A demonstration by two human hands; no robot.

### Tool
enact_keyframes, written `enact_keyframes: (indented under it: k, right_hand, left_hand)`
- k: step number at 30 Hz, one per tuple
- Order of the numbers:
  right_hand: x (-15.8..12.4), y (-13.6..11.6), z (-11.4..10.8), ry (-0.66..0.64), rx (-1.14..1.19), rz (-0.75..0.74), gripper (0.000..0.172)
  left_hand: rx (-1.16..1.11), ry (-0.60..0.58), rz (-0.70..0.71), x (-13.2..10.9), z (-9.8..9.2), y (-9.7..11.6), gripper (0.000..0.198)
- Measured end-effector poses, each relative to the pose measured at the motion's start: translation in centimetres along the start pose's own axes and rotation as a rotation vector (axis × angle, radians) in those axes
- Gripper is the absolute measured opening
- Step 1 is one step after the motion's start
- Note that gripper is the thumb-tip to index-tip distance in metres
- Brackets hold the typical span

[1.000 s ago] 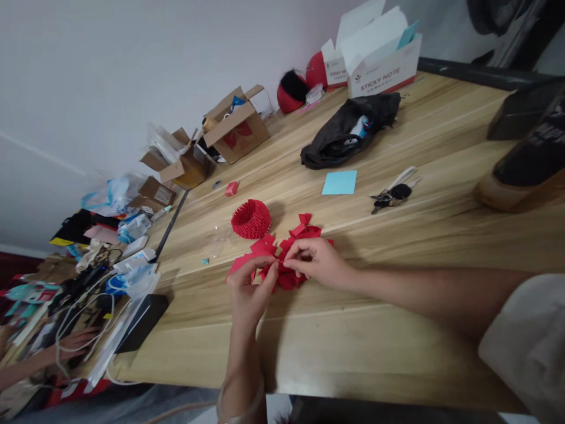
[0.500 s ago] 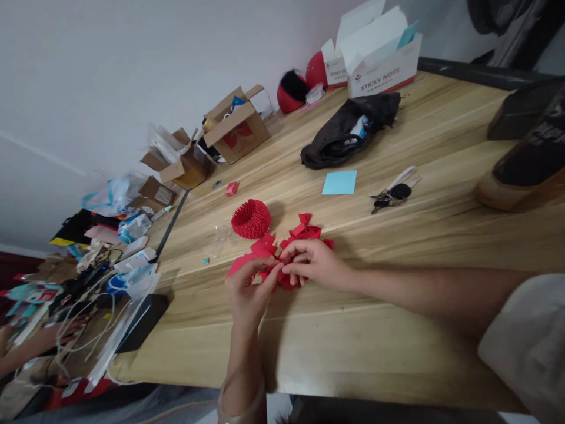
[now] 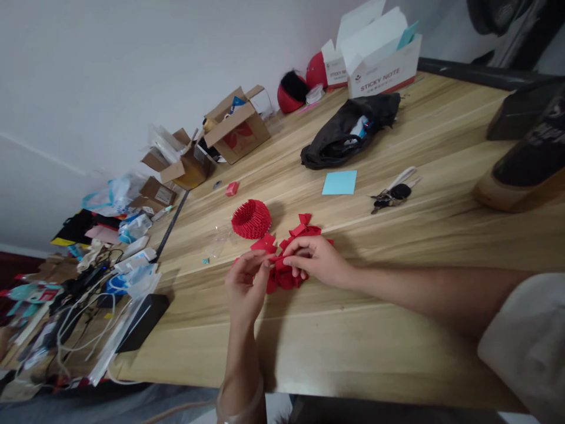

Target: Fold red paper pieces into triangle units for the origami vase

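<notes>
Between my two hands is a small folded piece of red paper (image 3: pixel 277 259). My left hand (image 3: pixel 247 284) pinches its left end with thumb and fingers. At its right end, my right hand (image 3: pixel 315 259) has thumb and forefinger closed on it. Under and behind the hands lies a loose pile of red paper pieces (image 3: pixel 286 280), partly hidden by my fingers. Just beyond, a round, spiky red ring of interlocked folded paper pieces (image 3: pixel 251 219) stands on the wooden table (image 3: pixel 375 335).
Beyond the hands lie a light blue sticky note (image 3: pixel 339 182), keys (image 3: pixel 392 195) and a black bag (image 3: pixel 348 129). Open cardboard boxes (image 3: pixel 238 132) and a sticky-note carton (image 3: pixel 384 70) line the wall. A black block (image 3: pixel 143 324) and cables are at left.
My hands have drawn slightly apart, and the red paper strip between them now shows. The other person's hand at far left has gone out of view.
</notes>
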State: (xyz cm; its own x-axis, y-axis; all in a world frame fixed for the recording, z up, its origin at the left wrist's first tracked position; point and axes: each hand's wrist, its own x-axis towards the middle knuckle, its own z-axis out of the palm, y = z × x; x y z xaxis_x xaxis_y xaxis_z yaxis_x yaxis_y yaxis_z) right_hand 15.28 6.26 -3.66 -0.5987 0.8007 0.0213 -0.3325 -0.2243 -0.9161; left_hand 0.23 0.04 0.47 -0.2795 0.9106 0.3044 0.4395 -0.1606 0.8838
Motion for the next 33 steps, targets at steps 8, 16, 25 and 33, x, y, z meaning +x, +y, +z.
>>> enact_keyframes:
  k: [8,16,25,33]
  right_hand:
    - [0.02,0.02,-0.04,0.006,0.008,-0.001,0.017]
    - [0.00,-0.02,-0.13,0.003,0.000,-0.012,0.016]
    - [0.02,0.07,-0.11,0.001,0.002,-0.024,0.015]
    - [-0.04,0.00,-0.06,-0.028,0.017,0.010,0.021]
  left_hand:
    - [0.014,0.005,0.037,-0.01,-0.02,-0.02,0.014]
    - [0.035,-0.025,0.081,-0.13,0.04,0.19,0.011]
    - [0.030,-0.041,0.096,-0.11,0.19,0.22,0.015]
    - [0.091,-0.009,0.091,-0.09,0.12,0.07,0.009]
